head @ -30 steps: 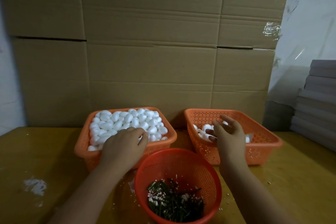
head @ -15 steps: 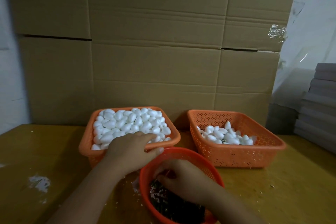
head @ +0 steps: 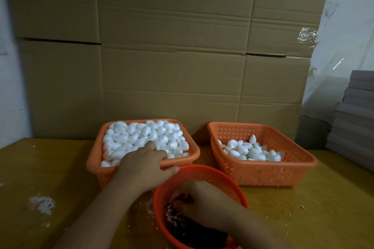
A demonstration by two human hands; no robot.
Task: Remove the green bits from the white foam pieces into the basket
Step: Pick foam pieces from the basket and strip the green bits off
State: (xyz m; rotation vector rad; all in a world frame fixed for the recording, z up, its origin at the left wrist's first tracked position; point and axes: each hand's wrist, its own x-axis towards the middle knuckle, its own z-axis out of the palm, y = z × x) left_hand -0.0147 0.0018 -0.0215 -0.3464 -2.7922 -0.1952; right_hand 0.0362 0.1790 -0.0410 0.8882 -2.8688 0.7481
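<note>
Two hands busy here: my right hand (head: 204, 204) is down in the round basket (head: 202, 170) at the desk's near edge, fingers curled over the green bits (head: 194, 232), can't tell if it's holding any. Left hand (head: 145, 164) lies open on the white foam pieces (head: 141, 135); I'd say picking one up comes next.

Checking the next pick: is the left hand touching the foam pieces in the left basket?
Touching. The head view shows the left hand over the left basket rim, fingertips on the foam pieces.

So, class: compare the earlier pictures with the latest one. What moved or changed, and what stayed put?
The right hand left the right-hand basket and came down into the round red basket, fingers curled over the dark bits. The left hand stayed on the full basket of white foam pieces. All three baskets kept their places.
</note>
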